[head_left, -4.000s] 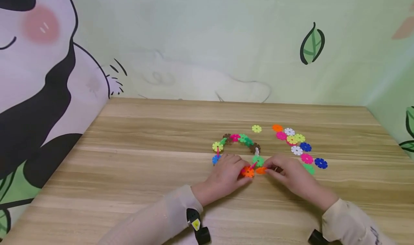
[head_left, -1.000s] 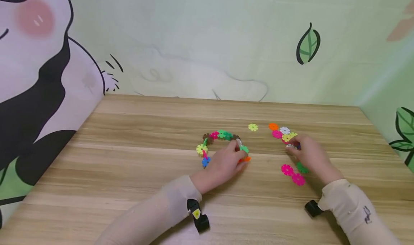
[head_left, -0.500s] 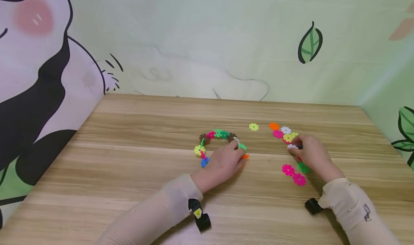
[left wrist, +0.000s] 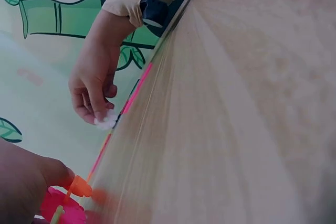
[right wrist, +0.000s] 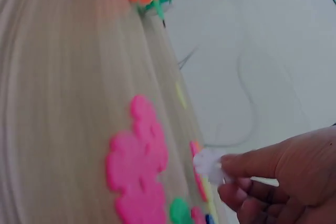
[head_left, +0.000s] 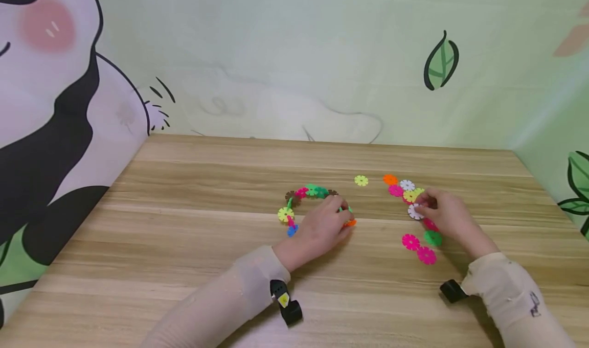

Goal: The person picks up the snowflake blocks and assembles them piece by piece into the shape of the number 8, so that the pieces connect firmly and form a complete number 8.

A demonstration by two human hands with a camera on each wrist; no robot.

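My left hand (head_left: 317,228) grips the near right part of a ring of linked plastic snowflake discs, where an orange snowflake disc (head_left: 350,223) sticks out. Its thumb lies against that disc in the left wrist view. The palm and fingers hide part of the ring; a yellow disc (head_left: 285,214), a blue disc (head_left: 292,230) and green discs (head_left: 312,190) of it show. On the right, my right hand (head_left: 448,215) pinches a white snowflake disc (right wrist: 208,164) between thumb and fingers, just above the loose discs.
Loose snowflake discs lie on the wooden table (head_left: 184,184): a yellow one (head_left: 361,180), an orange one (head_left: 390,179), another white one (head_left: 407,185), a green one (head_left: 432,238) and several pink ones (head_left: 426,255). A painted wall (head_left: 276,72) stands behind the table.
My right hand has gone from the orange disc at the ring to the loose discs and picked up a white one. Two pink discs now lie nearer. The ring has shifted left with my left hand.
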